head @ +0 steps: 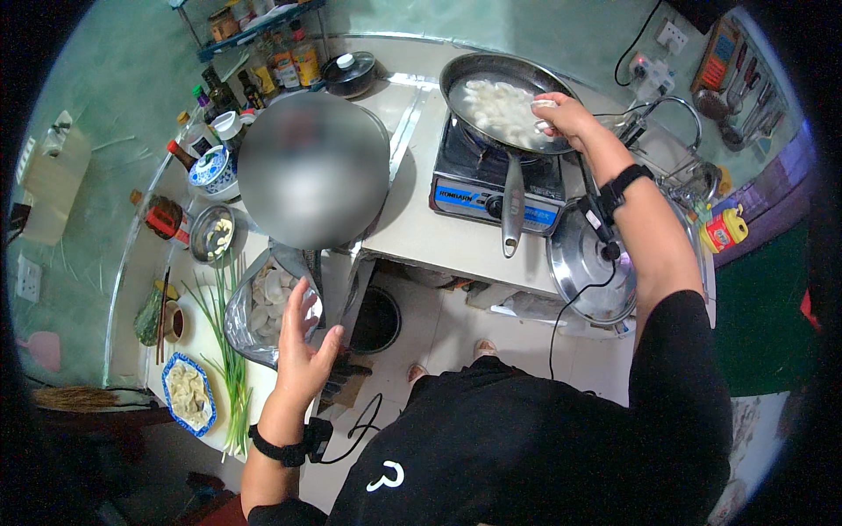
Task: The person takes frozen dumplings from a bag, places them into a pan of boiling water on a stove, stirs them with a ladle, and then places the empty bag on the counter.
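My right hand (567, 120) is over the right side of a dark frying pan (448, 98). White dumplings are pinched in its fingers. More pale dumplings (496, 108) lie in cloudy liquid in the pan, which sits on a portable gas stove (447, 184) with its handle towards me. Palm raised and fingers apart, my left hand (304, 348) is at the near right side of a silvery bag (238, 322). Whitish dumplings (268, 302) show inside the bag. Whether the left hand touches the bag is unclear.
A large round metal thing (316, 191), blurred, stands left of the stove. Spring onions (233, 375), a blue-rimmed dish (172, 360) of dumplings and a steel bowl (197, 246) with garlic are at left. Bottles (284, 66) line the back. A metal lid (579, 263) lies right.
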The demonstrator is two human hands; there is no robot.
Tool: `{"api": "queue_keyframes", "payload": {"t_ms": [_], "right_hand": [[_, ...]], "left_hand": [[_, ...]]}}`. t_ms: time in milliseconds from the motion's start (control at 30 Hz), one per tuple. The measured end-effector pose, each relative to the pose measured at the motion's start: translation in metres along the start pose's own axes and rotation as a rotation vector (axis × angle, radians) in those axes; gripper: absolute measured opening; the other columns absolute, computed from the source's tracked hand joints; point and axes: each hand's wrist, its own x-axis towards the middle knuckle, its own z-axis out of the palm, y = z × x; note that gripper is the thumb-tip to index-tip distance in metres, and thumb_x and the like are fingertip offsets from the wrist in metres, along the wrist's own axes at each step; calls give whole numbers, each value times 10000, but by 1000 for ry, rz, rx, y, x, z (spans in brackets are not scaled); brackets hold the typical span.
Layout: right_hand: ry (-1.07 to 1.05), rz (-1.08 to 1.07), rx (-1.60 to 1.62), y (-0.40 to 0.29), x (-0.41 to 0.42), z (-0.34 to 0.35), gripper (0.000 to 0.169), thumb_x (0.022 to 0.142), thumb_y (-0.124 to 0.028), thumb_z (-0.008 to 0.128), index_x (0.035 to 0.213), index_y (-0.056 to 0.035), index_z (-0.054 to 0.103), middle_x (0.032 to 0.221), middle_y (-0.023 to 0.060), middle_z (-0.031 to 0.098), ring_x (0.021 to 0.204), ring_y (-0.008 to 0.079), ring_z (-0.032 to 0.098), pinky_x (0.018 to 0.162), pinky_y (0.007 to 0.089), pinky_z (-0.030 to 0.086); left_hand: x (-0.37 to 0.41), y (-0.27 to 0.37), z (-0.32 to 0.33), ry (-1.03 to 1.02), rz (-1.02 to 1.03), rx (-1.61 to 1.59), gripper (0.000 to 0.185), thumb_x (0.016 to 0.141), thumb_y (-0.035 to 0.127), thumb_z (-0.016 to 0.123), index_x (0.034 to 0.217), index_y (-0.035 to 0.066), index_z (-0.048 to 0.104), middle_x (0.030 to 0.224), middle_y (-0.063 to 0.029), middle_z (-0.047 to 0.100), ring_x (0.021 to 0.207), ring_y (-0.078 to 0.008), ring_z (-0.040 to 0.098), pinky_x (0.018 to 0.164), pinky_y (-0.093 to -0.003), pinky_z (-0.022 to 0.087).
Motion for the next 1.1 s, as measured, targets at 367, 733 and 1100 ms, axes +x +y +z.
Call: {"api": "queue_keyframes", "payload": {"t_ms": [367,733,1100], "right_hand": [[158,-39,-48,39,-47,-107,269,830,-219,479,1017,-37,545,808,56,577,707,94,537,631,226,443],[76,296,-891,265,-97,-105,505,690,-313,622,1097,-38,504,1124,180,490,1026,331,467,876,371,372],[344,306,-760,265,-147,-117,365,647,-244,634,934,-27,572,911,180,584,850,309,557,756,349,440]], "left_hand": [[-15,-21,-2,123,-60,-64,562,739,-25,553,1243,59,321,1206,-136,404,1100,-238,425,857,-317,397],[-31,-52,-18,227,-97,-62,258,788,-22,499,1046,-23,492,1081,-120,507,972,-177,507,838,-274,394],[-40,-52,-37,368,-6,-84,168,797,-29,465,947,-10,540,1076,-132,517,978,-184,502,848,-272,381]]}}
